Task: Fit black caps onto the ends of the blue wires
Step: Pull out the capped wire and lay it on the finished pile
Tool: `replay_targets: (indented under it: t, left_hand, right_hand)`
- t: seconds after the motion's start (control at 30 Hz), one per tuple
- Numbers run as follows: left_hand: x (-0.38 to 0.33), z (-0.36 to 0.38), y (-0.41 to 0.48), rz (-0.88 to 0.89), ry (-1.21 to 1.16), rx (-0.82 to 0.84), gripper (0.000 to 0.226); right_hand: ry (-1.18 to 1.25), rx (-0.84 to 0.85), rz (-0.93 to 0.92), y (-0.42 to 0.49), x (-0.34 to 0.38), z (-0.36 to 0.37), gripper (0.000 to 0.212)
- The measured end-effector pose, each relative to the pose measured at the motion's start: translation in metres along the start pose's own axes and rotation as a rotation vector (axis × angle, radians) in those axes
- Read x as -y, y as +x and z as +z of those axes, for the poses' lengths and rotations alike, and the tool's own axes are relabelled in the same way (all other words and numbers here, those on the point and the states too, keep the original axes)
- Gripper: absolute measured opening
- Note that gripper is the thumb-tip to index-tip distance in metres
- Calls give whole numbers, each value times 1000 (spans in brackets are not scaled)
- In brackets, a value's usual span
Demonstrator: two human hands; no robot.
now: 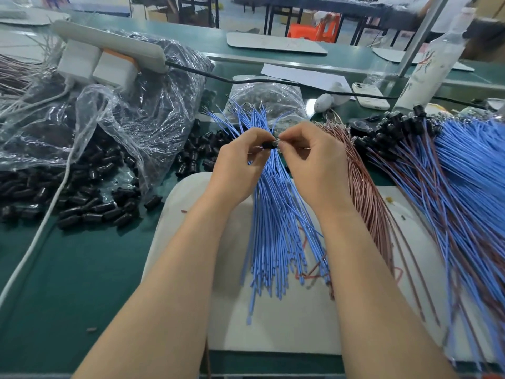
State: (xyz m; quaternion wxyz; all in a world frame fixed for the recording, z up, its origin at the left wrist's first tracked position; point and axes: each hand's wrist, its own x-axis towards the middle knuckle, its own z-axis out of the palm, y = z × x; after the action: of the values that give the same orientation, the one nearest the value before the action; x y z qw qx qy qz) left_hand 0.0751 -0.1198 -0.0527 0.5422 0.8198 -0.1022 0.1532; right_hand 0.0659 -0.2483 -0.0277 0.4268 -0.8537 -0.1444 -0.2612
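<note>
Your left hand (240,166) pinches a cap (268,145), your right hand (314,165) a wire end (277,141). Push it straight toward nine o'clock.

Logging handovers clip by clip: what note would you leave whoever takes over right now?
Left hand pinches a black cap; right hand pinches a wire end against it, seating unclear.
Uncapped blue wires lie on the white mat beneath; loose caps spill left of it.
Done: capped wires piled at right.
Left: finish this one, then the uncapped bundle.
</note>
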Motion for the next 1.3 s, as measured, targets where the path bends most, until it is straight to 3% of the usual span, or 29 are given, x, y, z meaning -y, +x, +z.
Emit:
replay_targets:
  t: [0.23, 0.53, 0.93, 1.03, 1.17, 1.23, 1.3]
  left_hand:
    - [-2, -1, -1, 64, 194, -1, 19]
    - [-5, -2, -4, 55, 95, 50, 10]
    - [-7, -1, -4, 14, 122, 50, 12]
    - [-23, -4, 1, -9, 58, -25, 11]
    - [-75, -17, 19, 107, -3, -205, 12]
    - [-108, -23, 32, 202, -45, -286, 10]
    - [-137, -23, 43, 301, -117, -370, 8]
  right_hand:
    - [119, 5, 115, 4, -7, -3, 11]
    - [542, 17, 407, 4, -19, -2, 13]
    - [727, 18, 558, 2, -17, 11, 11]
    - [968, 80, 572, 4, -6, 11, 17]
    - [1187, 423, 579, 5, 14, -6, 50]
    - [1235, 489, 524, 4, 24, -32, 44]
    - [1170, 448, 417, 3, 25, -68, 35]
